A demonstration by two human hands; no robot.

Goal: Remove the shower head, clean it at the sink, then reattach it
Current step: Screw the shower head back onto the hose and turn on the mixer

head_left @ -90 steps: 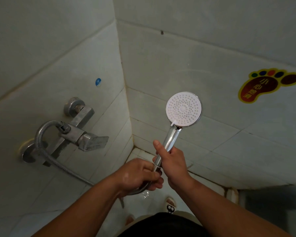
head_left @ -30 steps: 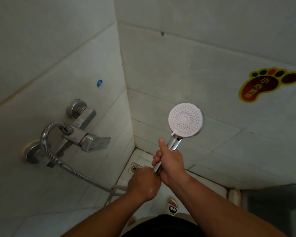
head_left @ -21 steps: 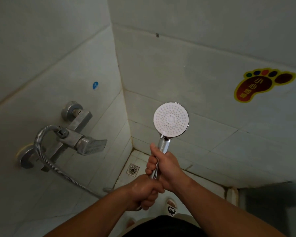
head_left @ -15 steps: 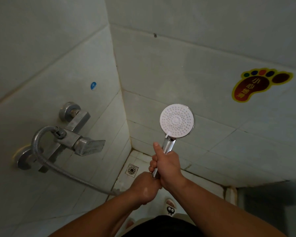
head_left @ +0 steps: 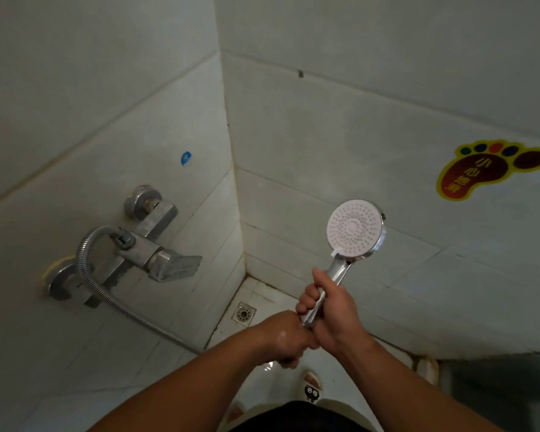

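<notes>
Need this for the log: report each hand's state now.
Left hand: closed round the hose end below the shower head.
Right hand: closed round the shower head's handle.

Glossy chrome shower head (head_left: pixel 356 233) with matt white, probably plastic, face; ribbed metal hose (head_left: pixel 106 294).

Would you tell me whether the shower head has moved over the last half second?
Yes, slightly: the shower head has shifted right, toward the footprint sticker and away from the wall tap, with the right hand gripping its handle.
</notes>
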